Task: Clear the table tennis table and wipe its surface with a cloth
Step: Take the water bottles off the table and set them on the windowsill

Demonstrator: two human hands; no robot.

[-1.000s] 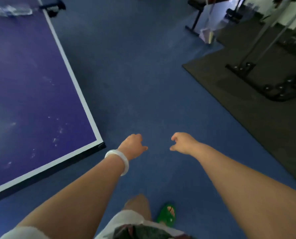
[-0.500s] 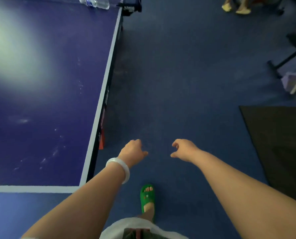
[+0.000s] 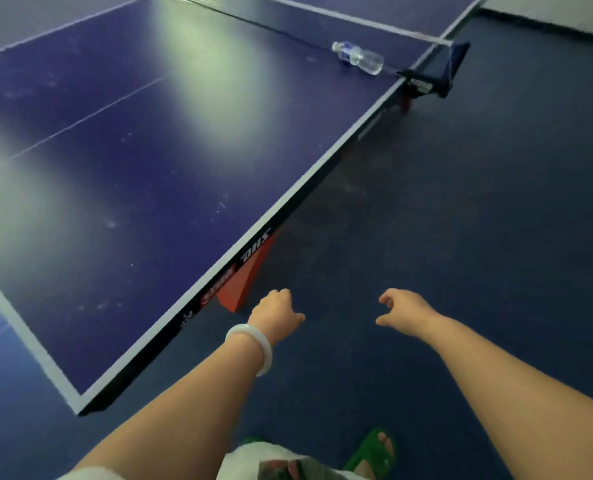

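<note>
Head view has swung since 0.5 s ago, now along the dark blue table tennis table (image 3: pixel 132 168). The clear plastic water bottle (image 3: pixel 359 58) lies on its side beside the black net clamp (image 3: pixel 426 79). My left hand (image 3: pixel 277 313) and right hand (image 3: pixel 404 308) are loosely curled and empty. I judge clearing not yet begun.

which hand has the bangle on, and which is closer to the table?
The left hand: a white bangle circles its wrist, and it is beside the table tennis table edge. The right hand has a bare wrist, farther out over the floor.
</note>
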